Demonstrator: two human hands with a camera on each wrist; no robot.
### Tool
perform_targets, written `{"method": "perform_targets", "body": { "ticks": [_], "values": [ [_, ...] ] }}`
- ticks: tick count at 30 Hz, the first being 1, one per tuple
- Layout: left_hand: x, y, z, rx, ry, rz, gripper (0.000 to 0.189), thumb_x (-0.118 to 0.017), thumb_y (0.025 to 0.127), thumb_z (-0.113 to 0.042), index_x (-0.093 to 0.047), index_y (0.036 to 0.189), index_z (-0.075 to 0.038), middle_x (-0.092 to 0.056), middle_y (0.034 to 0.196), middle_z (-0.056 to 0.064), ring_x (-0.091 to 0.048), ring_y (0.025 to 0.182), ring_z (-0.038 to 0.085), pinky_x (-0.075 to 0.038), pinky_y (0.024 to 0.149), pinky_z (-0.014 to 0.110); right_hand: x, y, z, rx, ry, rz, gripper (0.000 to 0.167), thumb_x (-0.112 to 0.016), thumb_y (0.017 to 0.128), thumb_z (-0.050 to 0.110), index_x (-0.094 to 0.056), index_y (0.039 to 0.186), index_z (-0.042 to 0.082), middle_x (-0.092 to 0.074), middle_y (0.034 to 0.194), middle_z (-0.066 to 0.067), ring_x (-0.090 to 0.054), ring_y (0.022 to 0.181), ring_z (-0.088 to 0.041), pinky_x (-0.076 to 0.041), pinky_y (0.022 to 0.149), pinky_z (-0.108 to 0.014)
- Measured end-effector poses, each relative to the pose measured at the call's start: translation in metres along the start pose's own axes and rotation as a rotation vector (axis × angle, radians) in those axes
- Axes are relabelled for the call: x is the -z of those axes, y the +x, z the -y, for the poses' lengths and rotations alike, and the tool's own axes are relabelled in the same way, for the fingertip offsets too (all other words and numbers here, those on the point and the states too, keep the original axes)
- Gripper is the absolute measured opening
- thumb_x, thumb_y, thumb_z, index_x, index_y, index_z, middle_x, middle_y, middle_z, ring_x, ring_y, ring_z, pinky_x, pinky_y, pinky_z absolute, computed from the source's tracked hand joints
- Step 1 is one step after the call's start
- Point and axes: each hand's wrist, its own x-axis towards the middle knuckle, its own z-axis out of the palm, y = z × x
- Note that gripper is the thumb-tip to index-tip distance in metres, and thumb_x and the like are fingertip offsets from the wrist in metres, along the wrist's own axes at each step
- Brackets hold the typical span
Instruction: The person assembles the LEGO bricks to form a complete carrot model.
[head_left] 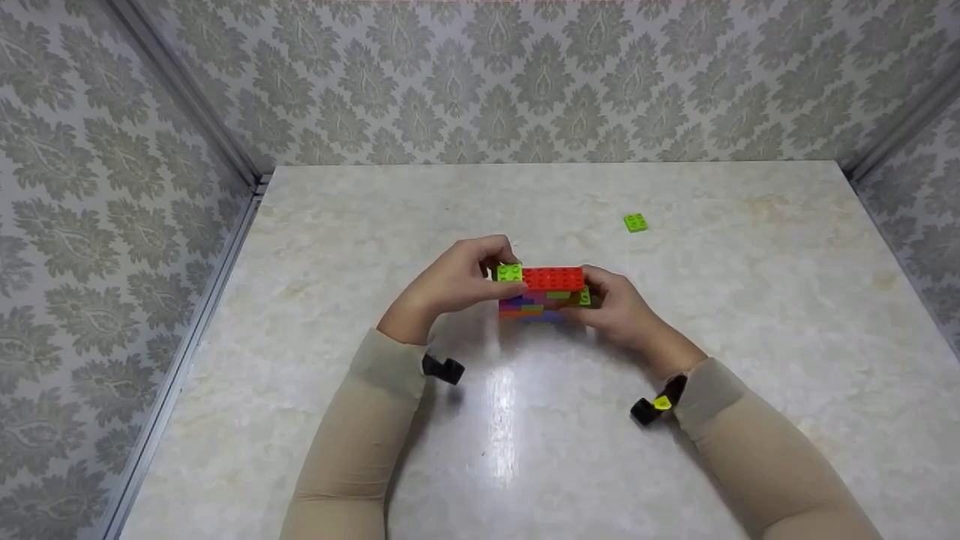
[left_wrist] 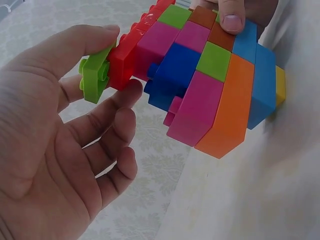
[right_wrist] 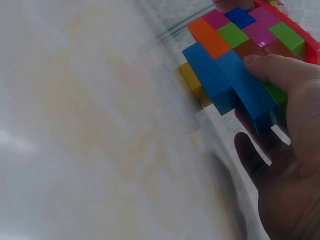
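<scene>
A wall of stacked toy building bricks in pink, blue, orange, brown and green stands between the hands, tapering to a yellow brick at its bottom. Along the top runs a long red brick. My left hand pinches a small lime green brick between thumb and fingers at the left end of the red one; its other fingers are loosely curled. From the right side my right hand grips the wall, with its thumb lying across the brown and light blue bricks.
A loose lime green brick lies on the marbled white table, behind and to the right of the hands. Patterned wall panels border the table at the back and sides. Small black cameras are strapped to both wrists.
</scene>
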Motion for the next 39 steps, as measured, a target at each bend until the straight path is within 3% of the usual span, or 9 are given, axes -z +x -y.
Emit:
{"method": "perform_targets", "body": {
  "ticks": [6, 14, 20, 23, 26, 31, 35, 39],
  "values": [
    [-0.002, 0.001, 0.001, 0.002, -0.003, -0.004, 0.020, -0.089, 0.099, -0.030, -0.074, 0.104, -0.019, -0.066, 0.095, -0.001, -0.053, 0.080, 0.020, -0.046, 0.076, 0.037, 0.000, 0.000, 0.000, 0.011, -0.001, -0.004, 0.047, -0.087, 0.095, 0.002, -0.074, 0.141, 0.003, -0.079, 0.134, 0.001, -0.073, 0.121, -0.006, -0.057, 0.103, -0.020],
    [-0.003, 0.000, 0.002, 0.005, -0.024, -0.017, 0.019, -0.089, 0.100, -0.028, -0.075, 0.103, -0.017, -0.065, 0.095, -0.002, -0.052, 0.084, 0.021, -0.046, 0.081, 0.037, 0.000, 0.000, -0.001, 0.001, -0.019, 0.000, 0.050, -0.088, 0.096, 0.004, -0.073, 0.144, 0.006, -0.077, 0.141, -0.011, -0.071, 0.123, -0.005, -0.056, 0.104, -0.021],
    [-0.004, 0.001, 0.006, -0.009, -0.022, -0.017, 0.020, -0.088, 0.100, -0.029, -0.074, 0.105, -0.016, -0.065, 0.097, -0.003, -0.053, 0.088, 0.023, -0.045, 0.082, 0.036, -0.001, -0.001, -0.001, 0.018, 0.010, 0.007, 0.047, -0.087, 0.098, 0.003, -0.074, 0.143, 0.005, -0.078, 0.139, -0.004, -0.072, 0.126, -0.006, -0.057, 0.108, -0.021],
    [-0.005, 0.003, 0.009, -0.018, -0.031, -0.012, 0.022, -0.088, 0.100, -0.030, -0.073, 0.108, -0.016, -0.066, 0.102, -0.002, -0.053, 0.092, 0.024, -0.045, 0.084, 0.039, -0.001, -0.001, -0.002, 0.040, 0.033, 0.003, 0.045, -0.086, 0.097, 0.002, -0.074, 0.141, 0.004, -0.079, 0.135, 0.004, -0.073, 0.125, -0.007, -0.057, 0.107, -0.021],
    [-0.007, 0.005, 0.014, -0.029, -0.039, -0.007, 0.027, -0.088, 0.099, -0.032, -0.074, 0.116, -0.017, -0.070, 0.113, 0.000, -0.055, 0.102, 0.023, -0.048, 0.094, 0.047, -0.002, -0.001, -0.004, 0.052, 0.045, -0.003, 0.045, -0.086, 0.097, 0.000, -0.074, 0.140, 0.003, -0.079, 0.132, 0.010, -0.073, 0.124, -0.008, -0.058, 0.108, -0.021],
    [-0.010, 0.008, 0.023, -0.032, -0.047, 0.018, 0.049, -0.092, 0.095, -0.034, -0.072, 0.137, -0.018, -0.072, 0.138, 0.006, -0.057, 0.120, 0.024, -0.048, 0.109, 0.062, -0.003, -0.001, -0.004, 0.060, 0.044, 0.001, 0.046, -0.087, 0.096, 0.000, -0.074, 0.141, 0.003, -0.078, 0.133, 0.012, -0.072, 0.127, -0.007, -0.057, 0.109, -0.021],
    [-0.015, 0.011, 0.028, -0.006, -0.067, 0.058, 0.055, -0.094, 0.094, -0.031, -0.071, 0.142, -0.018, -0.072, 0.141, 0.007, -0.063, 0.119, 0.024, -0.055, 0.103, 0.050, -0.002, -0.001, -0.002, 0.052, 0.038, 0.003, 0.046, -0.087, 0.097, 0.002, -0.074, 0.141, 0.004, -0.078, 0.135, 0.007, -0.071, 0.128, -0.009, -0.057, 0.110, -0.022],
    [-0.022, 0.015, 0.032, 0.039, -0.088, 0.080, 0.052, -0.097, 0.091, -0.030, -0.073, 0.136, -0.021, -0.073, 0.135, 0.003, -0.069, 0.114, 0.022, -0.059, 0.098, 0.039, -0.001, -0.001, -0.001, 0.032, 0.026, -0.003, 0.047, -0.088, 0.096, 0.003, -0.075, 0.141, 0.006, -0.078, 0.135, 0.004, -0.071, 0.127, -0.009, -0.057, 0.109, -0.021]
  ]
}}
